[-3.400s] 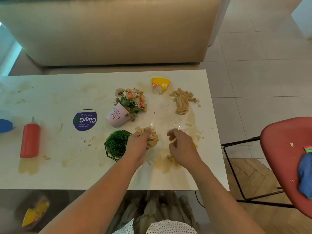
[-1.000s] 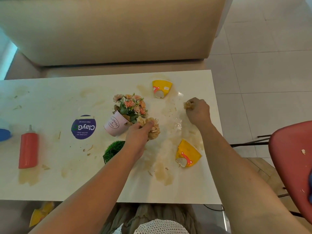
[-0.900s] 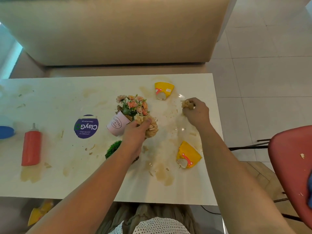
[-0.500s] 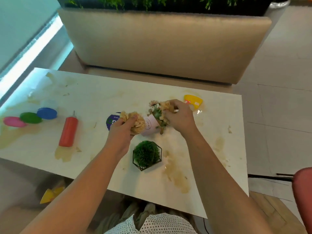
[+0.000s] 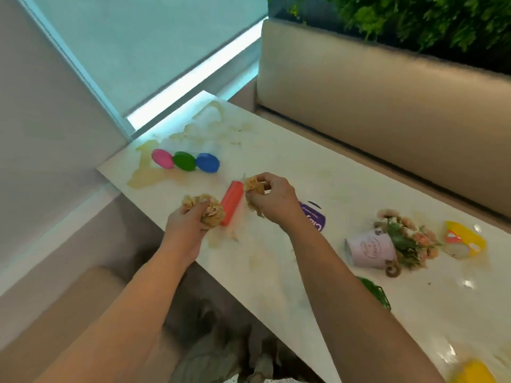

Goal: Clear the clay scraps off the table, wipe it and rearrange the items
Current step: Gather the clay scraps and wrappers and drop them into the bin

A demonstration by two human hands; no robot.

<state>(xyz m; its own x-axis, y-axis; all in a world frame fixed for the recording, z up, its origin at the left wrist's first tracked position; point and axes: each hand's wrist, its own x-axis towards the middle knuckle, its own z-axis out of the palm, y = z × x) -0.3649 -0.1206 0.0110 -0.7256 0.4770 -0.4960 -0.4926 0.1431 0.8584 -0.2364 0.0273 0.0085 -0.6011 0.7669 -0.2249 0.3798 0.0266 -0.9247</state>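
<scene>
My left hand (image 5: pixel 185 225) grips a tan wad of clay scraps (image 5: pixel 210 210) above the near edge of the white table (image 5: pixel 318 172). A smaller tan wad of scraps (image 5: pixel 253 185) is held by my right hand (image 5: pixel 272 199), just right of a red squeeze bottle (image 5: pixel 232 203) lying on the table. Yellowish smears stain the tabletop around the bottle and at the far left end.
Pink (image 5: pixel 162 158), green (image 5: pixel 184 161) and blue (image 5: pixel 208 162) lids sit at the table's left end. A purple round label (image 5: pixel 313 220), a tipped pink flower pot (image 5: pixel 372 248), a green plant (image 5: pixel 376 293) and yellow cups (image 5: pixel 464 239) lie to the right. A beige bench (image 5: pixel 387 106) runs behind.
My view has swung left. Both hands, still holding their clay wads, have moved from the flower pot to beside the red bottle near the table's left part.
</scene>
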